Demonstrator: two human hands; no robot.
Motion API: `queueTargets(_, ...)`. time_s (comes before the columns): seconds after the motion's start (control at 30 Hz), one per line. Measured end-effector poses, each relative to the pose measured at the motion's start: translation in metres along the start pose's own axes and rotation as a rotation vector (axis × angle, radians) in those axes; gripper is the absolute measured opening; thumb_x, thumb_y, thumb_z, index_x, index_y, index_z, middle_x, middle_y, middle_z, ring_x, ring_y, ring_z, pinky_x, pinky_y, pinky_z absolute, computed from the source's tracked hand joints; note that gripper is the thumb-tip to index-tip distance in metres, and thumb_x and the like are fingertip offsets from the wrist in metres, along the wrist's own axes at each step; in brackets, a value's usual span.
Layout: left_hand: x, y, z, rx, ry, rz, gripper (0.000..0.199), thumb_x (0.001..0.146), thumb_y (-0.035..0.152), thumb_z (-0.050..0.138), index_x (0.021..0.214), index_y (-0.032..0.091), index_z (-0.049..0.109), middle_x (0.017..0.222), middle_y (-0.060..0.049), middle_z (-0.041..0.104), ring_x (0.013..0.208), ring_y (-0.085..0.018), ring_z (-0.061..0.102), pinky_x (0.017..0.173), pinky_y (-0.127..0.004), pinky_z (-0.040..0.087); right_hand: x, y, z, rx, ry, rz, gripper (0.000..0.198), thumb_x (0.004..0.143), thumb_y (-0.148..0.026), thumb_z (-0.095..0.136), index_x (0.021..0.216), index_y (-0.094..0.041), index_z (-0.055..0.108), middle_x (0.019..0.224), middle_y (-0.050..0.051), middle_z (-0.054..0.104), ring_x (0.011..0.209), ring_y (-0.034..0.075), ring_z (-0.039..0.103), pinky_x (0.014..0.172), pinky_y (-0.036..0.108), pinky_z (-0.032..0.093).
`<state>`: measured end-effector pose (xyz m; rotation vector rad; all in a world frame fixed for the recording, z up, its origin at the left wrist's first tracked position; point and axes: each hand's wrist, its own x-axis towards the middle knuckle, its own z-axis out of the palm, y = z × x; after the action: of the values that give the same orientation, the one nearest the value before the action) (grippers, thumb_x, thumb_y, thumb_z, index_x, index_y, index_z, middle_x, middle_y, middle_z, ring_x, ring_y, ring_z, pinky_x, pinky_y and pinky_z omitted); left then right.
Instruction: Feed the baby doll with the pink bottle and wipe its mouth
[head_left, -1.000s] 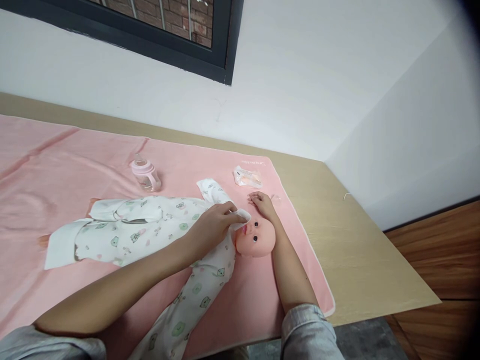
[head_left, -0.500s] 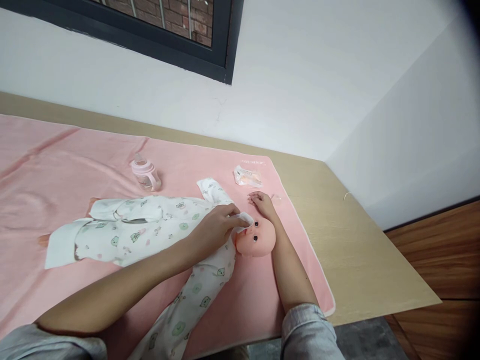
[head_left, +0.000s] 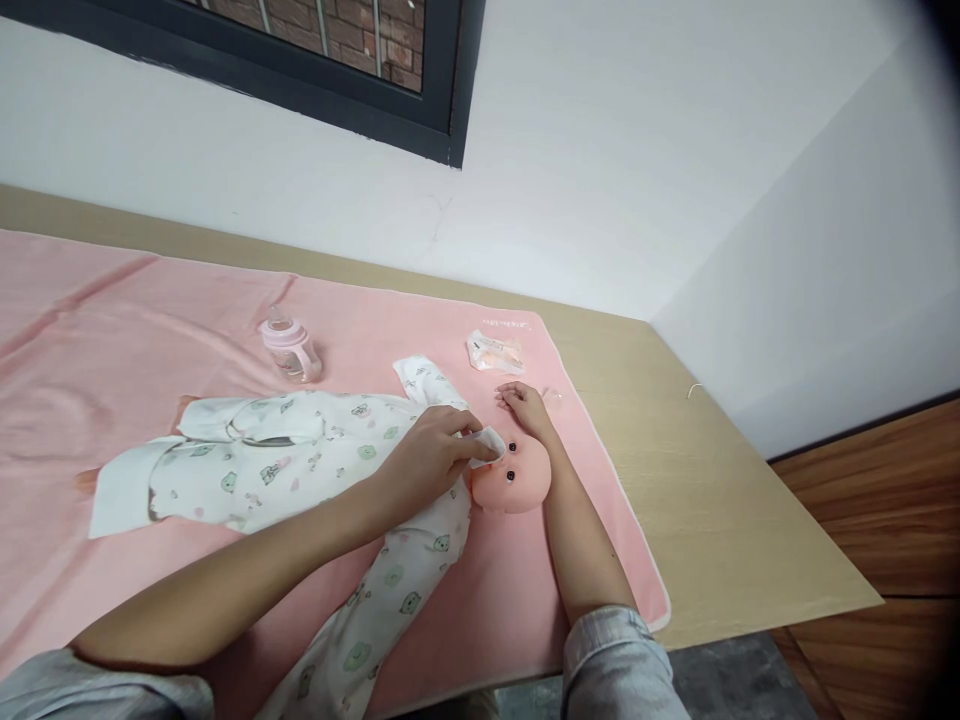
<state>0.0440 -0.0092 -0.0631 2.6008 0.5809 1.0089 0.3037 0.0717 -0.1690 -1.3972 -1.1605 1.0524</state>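
A baby doll in a white patterned sleepsuit lies on its back on the pink blanket, head to the right. My left hand reaches across its chest and pinches a small white cloth or tissue against the lower face. The mouth is hidden under cloth and fingers; both eyes show. Beyond the top of the head, my right hand rests on the blanket with its fingers stretched out loosely, holding nothing. Its forearm lies along the crown of the doll's head.
A pink-capped baby bottle stands beyond the doll's legs. Behind my right hand lies a clear plastic packet, and a small transparent piece is to its right. The wooden tabletop extends past the blanket's edge.
My left hand has shifted slightly over the doll's face, and the cloth now covers the mouth that partly showed before. My right hand has stayed in place.
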Motion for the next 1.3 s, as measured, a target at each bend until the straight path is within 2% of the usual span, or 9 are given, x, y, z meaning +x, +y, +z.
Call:
queueTargets(0.47, 0.003, -0.004, -0.006, 0.006, 0.025, -0.015, 0.035, 0.084, 0.000, 0.052, 0.093, 0.023, 0.075, 0.089, -0.002, 0.070, 0.085, -0.020, 0.062, 0.084, -0.037, 0.044, -0.002, -0.002, 0.000, 0.005, -0.014, 0.005, 0.016, 0.077, -0.025, 0.061, 0.089, -0.017, 0.066, 0.084, 0.003, 0.069, 0.073, 0.011, 0.065, 0.077, 0.028, 0.054)
queueTargets(0.6, 0.007, -0.010, -0.019, 0.026, -0.010, -0.116, 0.025, 0.086, 0.009, 0.055, 0.099, 0.022, 0.073, 0.094, -0.001, 0.073, 0.090, -0.022, 0.064, 0.084, -0.038, 0.045, -0.003, -0.008, -0.001, 0.029, -0.038, -0.004, 0.019, 0.076, -0.030, 0.063, 0.089, -0.017, 0.066, 0.085, 0.004, 0.070, 0.075, 0.012, 0.065, 0.078, 0.028, 0.054)
queueTargets(0.73, 0.013, -0.017, -0.035, -0.003, -0.028, -0.254, 0.020, 0.087, 0.018, 0.056, 0.097, 0.023, 0.072, 0.098, 0.001, 0.074, 0.094, -0.022, 0.065, 0.089, -0.039, 0.045, -0.009, -0.037, -0.004, 0.044, -0.040, -0.030, 0.027, 0.072, -0.033, 0.068, 0.094, -0.018, 0.065, 0.087, 0.004, 0.071, 0.071, 0.011, 0.064, 0.077, 0.029, 0.055)
queueTargets(0.83, 0.017, -0.023, -0.045, -0.068, 0.020, -0.299, 0.019, 0.087, 0.024, 0.055, 0.093, 0.022, 0.073, 0.100, -0.002, 0.071, 0.093, -0.021, 0.065, 0.084, -0.035, 0.049, -0.022, -0.071, -0.002, 0.000, -0.035, -0.136, 0.031, 0.075, -0.039, 0.068, 0.100, -0.020, 0.066, 0.092, 0.004, 0.071, 0.075, 0.012, 0.065, 0.079, 0.030, 0.055)
queueTargets(0.93, 0.018, -0.030, -0.053, -0.081, 0.076, -0.332, 0.021, 0.087, 0.031, 0.055, 0.092, 0.022, 0.074, 0.106, -0.006, 0.067, 0.097, -0.022, 0.064, 0.084, -0.035, 0.051, -0.046, -0.108, 0.008, -0.072, -0.080, -0.288, 0.032, 0.081, -0.044, 0.065, 0.105, -0.022, 0.066, 0.107, 0.005, 0.070, 0.085, 0.014, 0.066, 0.086, 0.032, 0.055)
queueTargets(1.0, 0.017, -0.034, -0.057, -0.068, 0.099, -0.338, 0.023, 0.087, 0.033, 0.055, 0.094, 0.022, 0.074, 0.113, -0.007, 0.065, 0.105, -0.024, 0.062, 0.091, -0.038, 0.050, -0.065, -0.130, 0.018, -0.129, -0.140, -0.410, 0.029, 0.085, -0.043, 0.063, 0.108, -0.024, 0.067, 0.118, 0.005, 0.067, 0.101, 0.016, 0.065, 0.093, 0.034, 0.053)
queueTargets(1.07, 0.017, -0.036, -0.060, -0.060, 0.110, -0.333, 0.023, 0.088, 0.034, 0.056, 0.096, 0.022, 0.074, 0.118, -0.008, 0.063, 0.110, -0.025, 0.060, 0.096, -0.040, 0.048, -0.084, -0.147, 0.030, -0.220, -0.239, -0.546, 0.025, 0.090, -0.041, 0.060, 0.109, -0.027, 0.067, 0.129, 0.005, 0.062, 0.123, 0.019, 0.057, 0.104, 0.037, 0.048)
queueTargets(1.2, 0.015, -0.037, -0.065, -0.027, 0.096, -0.316, 0.025, 0.091, 0.036, 0.054, 0.096, 0.022, 0.074, 0.123, -0.008, 0.060, 0.114, -0.026, 0.058, 0.099, -0.043, 0.046, -0.108, -0.162, 0.047, -0.535, -0.388, -0.704, 0.024, 0.097, -0.033, 0.050, 0.111, -0.032, 0.069, 0.144, -0.002, 0.052, 0.143, 0.020, 0.037, 0.120, 0.046, 0.031)
queueTargets(1.3, 0.014, -0.038, -0.068, 0.017, 0.082, -0.313, 0.026, 0.092, 0.035, 0.052, 0.096, 0.023, 0.075, 0.125, -0.008, 0.060, 0.116, -0.027, 0.056, 0.100, -0.045, 0.045, -0.110, -0.160, 0.053, -0.651, -0.362, -0.710, 0.028, 0.099, -0.029, 0.044, 0.111, -0.032, 0.069, 0.131, 0.000, 0.062, 0.141, 0.020, 0.038, 0.119, 0.048, 0.032)
